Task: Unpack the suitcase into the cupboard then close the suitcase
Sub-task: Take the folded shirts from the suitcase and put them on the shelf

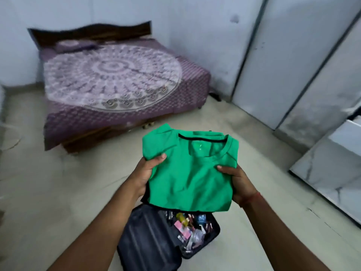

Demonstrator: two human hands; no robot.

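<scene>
Head view: you hold the folded green shirt (192, 173) level in front of you, above the open suitcase (156, 237) on the floor (58, 192) at 6 o'clock. Your left hand (145, 173) grips the shirt's left edge, thumb on top and fingers beneath; your right hand (237, 182) grips the right edge the same way. Both hands are curled onto the fabric, neither free. This two-sided grip probably keeps the fold flat, so the shirt can go onto a shelf without refolding. The suitcase lies fully open, its ribbed lid at 7 o'clock and the other half holding small loose items (187, 227), blurred beyond naming. Unpacking therefore appears unfinished. The cupboard (293, 65) stands at 2 o'clock, with a pale door panel (332, 163) swung out at 3 o'clock; its shelves are not visible. A bed (117, 85) occupies 11 o'clock, well apart from the work.
</scene>
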